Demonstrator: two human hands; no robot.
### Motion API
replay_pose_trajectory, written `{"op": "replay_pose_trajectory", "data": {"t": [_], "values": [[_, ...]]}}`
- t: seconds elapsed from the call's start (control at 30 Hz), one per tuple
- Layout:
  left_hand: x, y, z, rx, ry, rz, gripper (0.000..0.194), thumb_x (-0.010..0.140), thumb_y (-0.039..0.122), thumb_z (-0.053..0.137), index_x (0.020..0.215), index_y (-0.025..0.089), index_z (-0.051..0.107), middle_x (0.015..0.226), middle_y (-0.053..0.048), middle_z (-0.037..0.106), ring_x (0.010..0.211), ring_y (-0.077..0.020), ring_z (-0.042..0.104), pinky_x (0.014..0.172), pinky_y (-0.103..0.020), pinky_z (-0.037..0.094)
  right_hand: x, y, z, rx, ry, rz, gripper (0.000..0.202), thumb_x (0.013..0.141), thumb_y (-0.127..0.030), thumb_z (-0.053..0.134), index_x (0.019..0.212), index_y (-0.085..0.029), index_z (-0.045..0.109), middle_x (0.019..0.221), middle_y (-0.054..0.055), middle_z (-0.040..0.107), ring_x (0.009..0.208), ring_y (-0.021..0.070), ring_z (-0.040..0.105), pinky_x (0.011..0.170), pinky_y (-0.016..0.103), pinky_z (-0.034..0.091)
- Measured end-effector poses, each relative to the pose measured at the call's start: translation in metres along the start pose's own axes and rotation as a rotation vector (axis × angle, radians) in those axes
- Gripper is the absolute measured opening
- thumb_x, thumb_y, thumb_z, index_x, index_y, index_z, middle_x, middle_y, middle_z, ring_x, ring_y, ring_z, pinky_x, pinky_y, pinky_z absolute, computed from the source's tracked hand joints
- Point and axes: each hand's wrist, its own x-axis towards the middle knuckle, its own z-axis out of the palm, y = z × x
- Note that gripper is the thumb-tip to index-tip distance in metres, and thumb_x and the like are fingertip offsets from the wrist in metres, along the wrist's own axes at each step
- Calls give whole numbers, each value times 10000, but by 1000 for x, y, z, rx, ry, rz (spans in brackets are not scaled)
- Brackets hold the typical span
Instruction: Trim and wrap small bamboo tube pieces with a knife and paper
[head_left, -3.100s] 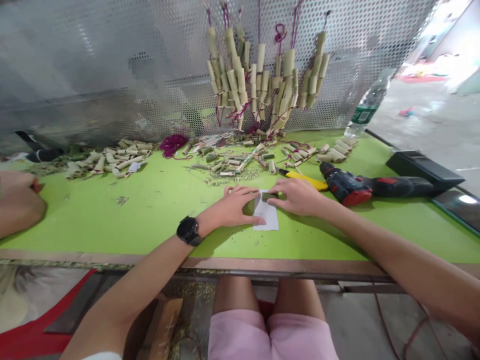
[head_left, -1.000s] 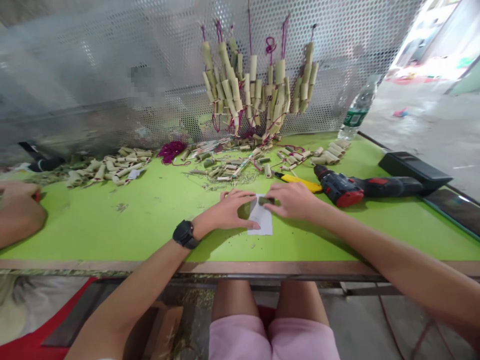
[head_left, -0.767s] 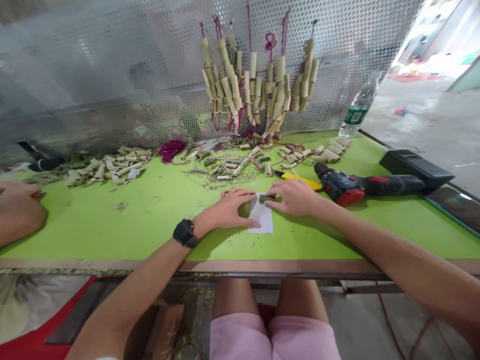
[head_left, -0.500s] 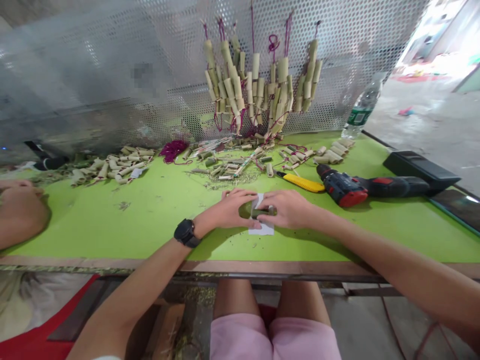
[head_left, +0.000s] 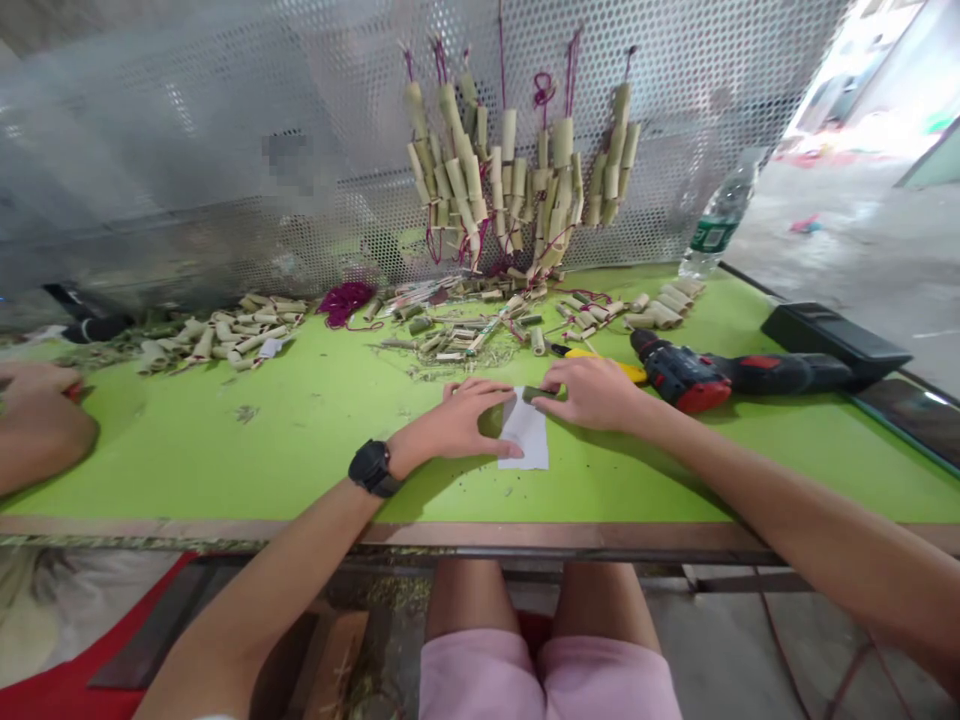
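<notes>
A small white sheet of paper point(head_left: 531, 441) lies on the green tabletop in front of me. My left hand point(head_left: 469, 420) rests at its left edge, thumb and fingers spread apart, with the thumb and fingertips touching the paper. My right hand point(head_left: 589, 393) pinches a short, dark green piece of bamboo point(head_left: 537, 395) between thumb and fingers, over the paper's upper right corner. Just behind my right hand is a yellow utility knife point(head_left: 630, 371), partly covered by it. Dark specks are scattered on the table near the paper.
Bamboo tubes point(head_left: 462, 170) hang on purple cords from the perforated metal panel. Cut bamboo pieces point(head_left: 217, 335) lie piled at the back left, near purple cord point(head_left: 345, 302). A cordless drill point(head_left: 686, 375) and a water bottle point(head_left: 712, 235) stand right. Another person's hand point(head_left: 41, 420) is left.
My right hand has shifted right and slightly away from me with the bamboo piece, uncovering more paper. My left hand has stayed nearly in place.
</notes>
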Motion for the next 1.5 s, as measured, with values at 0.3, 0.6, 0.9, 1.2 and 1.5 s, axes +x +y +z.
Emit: {"op": "replay_pose_trajectory", "data": {"t": [0.3, 0.6, 0.9, 1.2, 1.5], "values": [[-1, -1, 1, 3, 12, 18, 1022, 815, 836, 821, 1626, 253, 602, 1690, -182, 545, 1595, -454, 414, 1321, -639, 265, 0, 1, 4, 80, -21, -78, 320, 1018, -475, 714, 1128, -211, 855, 1089, 94, 825, 948, 255, 714, 736, 332, 388], [0, -1, 0, -1, -1, 18, 1024, 807, 841, 822, 1620, 257, 605, 1687, -175, 545, 1590, -460, 416, 1308, -647, 288, -3, -6, 7, 154, -23, -128, 296, 986, -455, 750, 1155, -231, 846, 1084, 83, 829, 935, 246, 717, 774, 322, 425], [0, -1, 0, 7, -10, 15, 1025, 837, 858, 775, 1644, 257, 575, 1715, -177, 518, 1605, -451, 397, 1318, -638, 266, 1, 1, 3, 207, -40, 27, 318, 954, -460, 768, 1108, -191, 838, 1066, 94, 837, 884, 241, 723, 736, 322, 434], [0, 0, 0, -2, -7, 0, 1047, 817, 867, 789, 1641, 255, 578, 1712, -181, 518, 1612, -460, 388, 1324, -645, 258, 1, 0, 2, 236, -20, 90, 308, 942, -483, 773, 1051, -212, 871, 1047, 86, 853, 844, 233, 722, 716, 319, 434], [0, -1, 1, 11, 16, 22, 979, 827, 816, 820, 1600, 250, 617, 1675, -184, 555, 1580, -450, 437, 1312, -648, 277, -1, -4, 3, 178, -14, 43, 313, 974, -483, 752, 1113, -228, 869, 1068, 89, 849, 930, 253, 735, 734, 314, 432]]}}
